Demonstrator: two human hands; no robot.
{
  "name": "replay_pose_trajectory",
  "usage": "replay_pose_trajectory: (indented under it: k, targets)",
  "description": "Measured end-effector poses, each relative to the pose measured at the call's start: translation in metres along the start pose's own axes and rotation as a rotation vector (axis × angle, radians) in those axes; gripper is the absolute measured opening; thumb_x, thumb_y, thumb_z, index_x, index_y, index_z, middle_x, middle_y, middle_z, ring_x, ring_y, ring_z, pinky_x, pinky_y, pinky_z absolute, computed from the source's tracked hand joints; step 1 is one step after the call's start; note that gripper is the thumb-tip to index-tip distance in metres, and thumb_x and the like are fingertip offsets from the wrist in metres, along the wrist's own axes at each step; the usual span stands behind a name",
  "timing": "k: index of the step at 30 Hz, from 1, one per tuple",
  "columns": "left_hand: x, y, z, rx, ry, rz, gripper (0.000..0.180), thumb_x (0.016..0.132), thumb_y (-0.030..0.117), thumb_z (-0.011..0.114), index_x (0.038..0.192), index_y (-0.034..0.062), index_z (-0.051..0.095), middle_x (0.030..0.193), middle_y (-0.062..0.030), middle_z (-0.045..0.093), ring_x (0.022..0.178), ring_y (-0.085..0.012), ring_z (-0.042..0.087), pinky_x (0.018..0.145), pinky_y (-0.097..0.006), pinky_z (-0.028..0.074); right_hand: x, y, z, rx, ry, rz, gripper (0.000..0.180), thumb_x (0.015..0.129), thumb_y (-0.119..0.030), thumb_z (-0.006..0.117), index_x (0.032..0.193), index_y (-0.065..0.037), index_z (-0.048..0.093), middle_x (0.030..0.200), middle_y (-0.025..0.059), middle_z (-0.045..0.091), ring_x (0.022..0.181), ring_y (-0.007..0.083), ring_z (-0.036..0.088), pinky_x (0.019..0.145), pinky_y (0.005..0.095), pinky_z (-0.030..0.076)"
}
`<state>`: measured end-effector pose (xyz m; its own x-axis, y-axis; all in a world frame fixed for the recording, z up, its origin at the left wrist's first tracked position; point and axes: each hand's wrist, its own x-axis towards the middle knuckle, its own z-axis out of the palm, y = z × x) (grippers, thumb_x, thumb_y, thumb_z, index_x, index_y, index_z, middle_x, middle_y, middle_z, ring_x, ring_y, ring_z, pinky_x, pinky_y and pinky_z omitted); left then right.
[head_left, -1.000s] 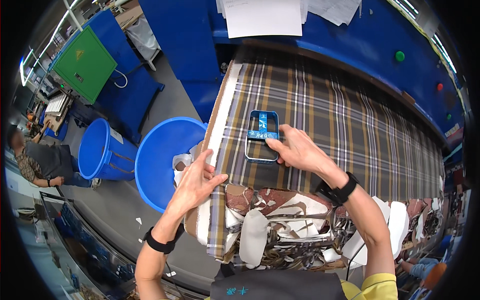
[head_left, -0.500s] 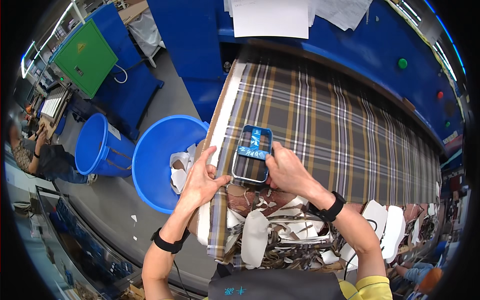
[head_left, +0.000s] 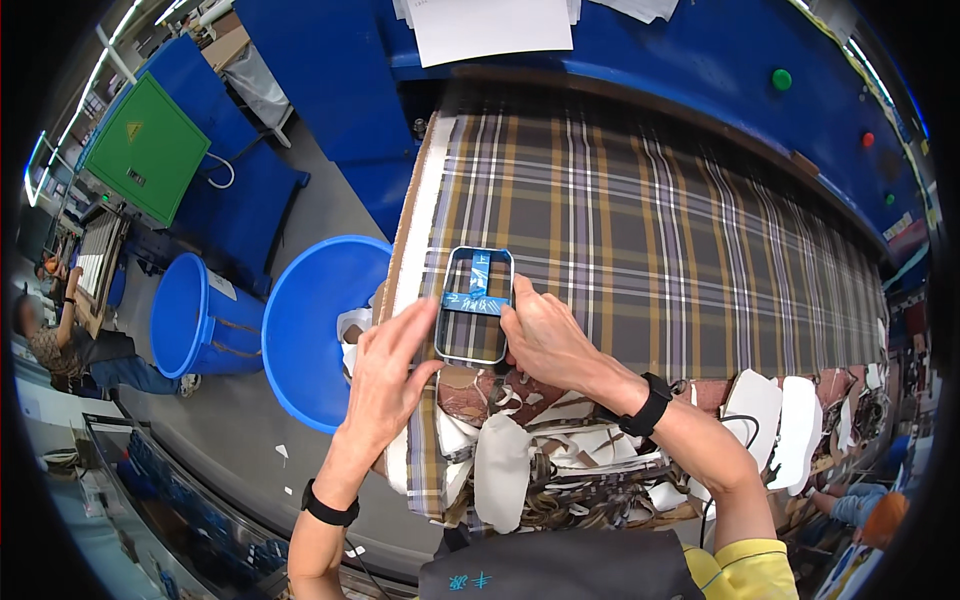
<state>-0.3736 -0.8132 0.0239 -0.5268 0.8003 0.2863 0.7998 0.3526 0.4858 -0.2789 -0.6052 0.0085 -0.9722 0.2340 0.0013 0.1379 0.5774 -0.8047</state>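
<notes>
A rounded-rectangular metal cutting die (head_left: pixel 476 304), crossed by blue tape with handwriting, is at the left part of the plaid fabric (head_left: pixel 620 250). My right hand (head_left: pixel 552 338) grips the die's right side, thumb near the tape and the other fingers partly hidden. Beside the die's left edge is my left hand (head_left: pixel 385 378), its fingers stretched out and the thumb apart, with nothing in it. Whether its fingertips touch the rim I cannot tell. The fabric is brown, tan, purple and white, laid over the machine bed.
Scraps and white cut pieces (head_left: pixel 502 472) lie along the near edge. Left of the bed stand a large blue bin (head_left: pixel 300 330) with white offcuts and a smaller blue bin (head_left: pixel 180 315). A blue machine beam (head_left: pixel 680 65) spans the far side. Another person (head_left: pixel 70 340) sits far left.
The view has shifted slightly. My left hand's fingers have straightened and spread beside the die. The die, tilted before, now looks flatter on the fabric, with my right hand still gripping it.
</notes>
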Motion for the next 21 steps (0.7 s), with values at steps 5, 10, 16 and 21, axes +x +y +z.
replay_pose_trajectory:
  k: [5,10,16,21]
  targets:
    - [-0.005,-0.011,0.011,0.167,-0.049,0.171,0.052,0.081,0.015,0.076,0.13,0.0107,0.061,0.114,-0.0138,0.069,0.112,-0.0276,0.064,0.105,-0.047,0.04,-0.002,-0.009,0.001,0.09,0.077,-0.034,0.021,0.09,0.0,0.046,0.09,0.02,0.043,0.051,0.0264,0.051,0.049,0.0446,0.057,0.049,0.0513,0.044]
    - [-0.005,-0.017,0.015,0.145,-0.032,0.188,0.044,0.082,0.013,0.075,0.125,0.0105,0.065,0.107,-0.0137,0.072,0.109,-0.0277,0.066,0.105,-0.048,0.041,-0.004,-0.015,-0.001,0.124,0.055,0.049,0.025,0.094,-0.005,0.048,0.096,0.02,0.043,0.053,0.0281,0.053,0.052,0.0461,0.059,0.051,0.0521,0.044]
    - [-0.008,-0.018,0.01,0.077,-0.047,0.168,0.043,0.082,0.009,0.074,0.124,0.0092,0.065,0.107,-0.0168,0.071,0.109,-0.0283,0.067,0.102,-0.045,0.044,-0.026,-0.032,-0.003,-0.037,0.071,0.044,0.049,0.095,-0.021,0.06,0.124,0.013,0.041,0.061,0.0255,0.059,0.056,0.0439,0.062,0.051,0.0506,0.047]
    - [-0.005,-0.02,0.013,0.025,-0.072,0.158,0.043,0.082,0.008,0.074,0.124,0.0072,0.065,0.108,-0.0179,0.071,0.109,-0.0294,0.067,0.1,-0.043,0.046,-0.044,-0.026,0.018,-0.447,-0.004,-0.125,0.03,0.085,-0.025,0.072,0.099,-0.003,0.058,0.074,0.0129,0.059,0.067,0.03,0.064,0.052,0.0417,0.049]
